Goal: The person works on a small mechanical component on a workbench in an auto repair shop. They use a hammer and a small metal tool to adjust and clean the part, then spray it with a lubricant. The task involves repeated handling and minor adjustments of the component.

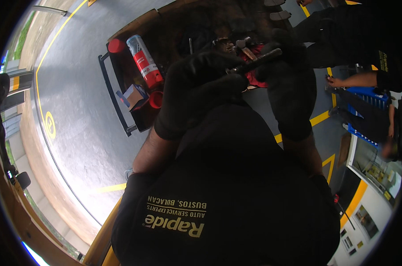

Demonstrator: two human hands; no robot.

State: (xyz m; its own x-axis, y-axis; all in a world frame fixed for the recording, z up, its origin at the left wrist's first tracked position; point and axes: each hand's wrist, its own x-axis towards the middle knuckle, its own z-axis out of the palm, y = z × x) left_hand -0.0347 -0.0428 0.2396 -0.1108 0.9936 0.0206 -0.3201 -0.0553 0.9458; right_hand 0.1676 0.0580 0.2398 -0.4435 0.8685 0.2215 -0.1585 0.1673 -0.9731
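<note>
Both forearms rise from the lower part of the view beside the person's dark shirt (236,186), bare skin showing between the short sleeves and the black gloves. The left forearm slants up and inward; at its end the left hand (194,84) turns toward the right, knuckles up, with the fingers bent over and drawn in. Its grip is closed on the near end of a slim dark tool (257,61), which slopes up to the right across the gap between the gloves, in front of the chest. The right forearm stands steeper, leaning slightly inward, and the right hand (292,84) reaches up beside the tool's far end. Its fingers merge into shadow, so I cannot tell how far that grip is closed or whether it holds the tool.

Just beyond the tool lie a hammer (250,54) and a red cloth (258,80). Left of the left hand, a red and silver can (145,62) lies near a small box (135,95).
</note>
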